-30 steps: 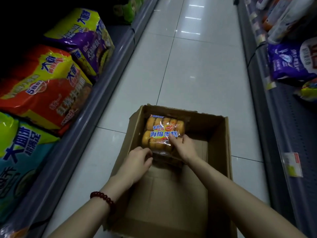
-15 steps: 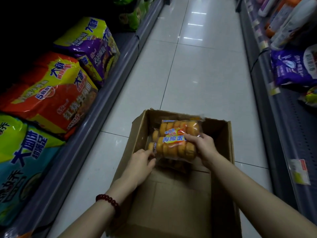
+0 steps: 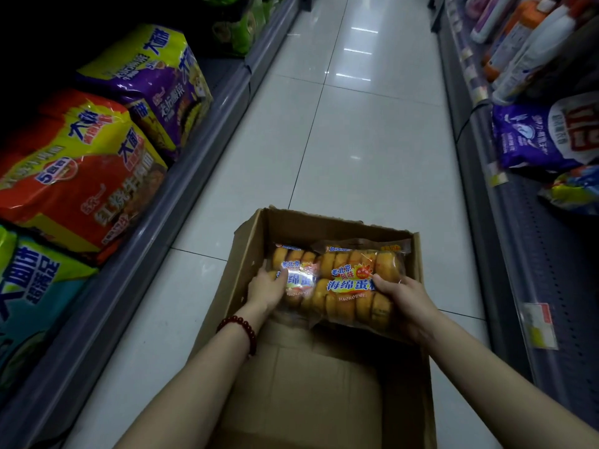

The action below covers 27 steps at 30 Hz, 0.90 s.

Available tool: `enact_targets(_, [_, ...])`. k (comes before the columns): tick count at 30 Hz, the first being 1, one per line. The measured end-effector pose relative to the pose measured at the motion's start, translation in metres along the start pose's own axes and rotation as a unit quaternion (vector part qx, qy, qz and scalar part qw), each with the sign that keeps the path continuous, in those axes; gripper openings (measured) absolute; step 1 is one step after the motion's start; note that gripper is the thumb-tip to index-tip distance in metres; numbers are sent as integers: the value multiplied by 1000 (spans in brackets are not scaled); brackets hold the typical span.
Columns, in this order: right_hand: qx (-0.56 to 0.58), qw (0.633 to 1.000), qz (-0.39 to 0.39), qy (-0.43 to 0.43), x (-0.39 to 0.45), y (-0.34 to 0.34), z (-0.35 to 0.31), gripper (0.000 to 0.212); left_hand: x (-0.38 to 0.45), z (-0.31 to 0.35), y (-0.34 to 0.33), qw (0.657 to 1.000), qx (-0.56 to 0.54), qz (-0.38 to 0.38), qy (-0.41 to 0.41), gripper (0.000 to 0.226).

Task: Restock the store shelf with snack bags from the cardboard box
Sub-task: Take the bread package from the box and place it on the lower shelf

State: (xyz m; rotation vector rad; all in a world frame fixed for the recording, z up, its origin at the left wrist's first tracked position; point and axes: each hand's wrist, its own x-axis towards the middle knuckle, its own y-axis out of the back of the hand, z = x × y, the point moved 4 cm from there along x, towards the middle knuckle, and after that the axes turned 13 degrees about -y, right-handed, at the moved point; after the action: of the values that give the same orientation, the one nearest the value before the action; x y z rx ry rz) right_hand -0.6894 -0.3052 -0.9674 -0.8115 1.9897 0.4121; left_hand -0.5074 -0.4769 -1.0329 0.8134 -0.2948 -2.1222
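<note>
Head view, left to right: noodle packs stacked on left shelf; left hand, fingers curled round one cake bag low in cardboard box on floor; right hand, fingers pinching second cake bag, raised, overlapping the first; purple bag on right shelf.
</note>
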Motion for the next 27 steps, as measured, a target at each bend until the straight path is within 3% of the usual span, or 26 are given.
enact_targets(4, [-4, 1000, 20, 13, -1, 2, 0, 48, 3, -8, -7, 998, -24, -47, 18, 65])
enact_targets(9, [-8, 999, 28, 21, -3, 4, 2, 46, 5, -19, -12, 996, -78, -43, 9, 77])
enact_targets(13, [-2, 999, 39, 19, -2, 6, 4, 47, 26, -51, -28, 990, -136, -33, 8, 103])
enact_targets(17, [-10, 999, 45, 19, -2, 10, 5, 51, -7, -10, -16, 982, -170, -85, 1, 72])
enact_targets(22, [-33, 996, 62, 47, -4, 9, 3, 57, -13, 4, -15, 975, -203, -91, 31, 77])
enact_targets(27, [-62, 992, 89, 62, -5, 9, 1, 76, -21, 19, -26, 955, -249, -132, 89, 78])
